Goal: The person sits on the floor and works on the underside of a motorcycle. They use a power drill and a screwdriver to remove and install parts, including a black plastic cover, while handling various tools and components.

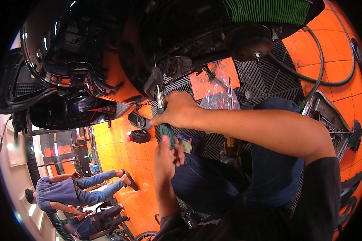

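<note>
In front of me is a screwdriver with a green handle [166, 131] and a bright metal shaft, leaning up toward a dark grey plastic piece [152, 82] on a black vehicle part. My right hand [179, 109] reaches across from the right and is closed around the upper handle near the shaft. Lower down, my left hand [167, 158] has its fingers curled at the handle's butt end. Whether the shaft's far end touches the plastic piece or passes behind it, I cannot tell. The glossy black bodywork [80, 36] fills the upper left.
A clear plastic bag [221, 96] lies on a black slatted mat [269, 80]. On the orange tiles stands a black bottle [140, 136] with a red cap. A hose [319, 52] curves at right, above a metal tray [319, 104]. Two people [58, 190] are at lower left.
</note>
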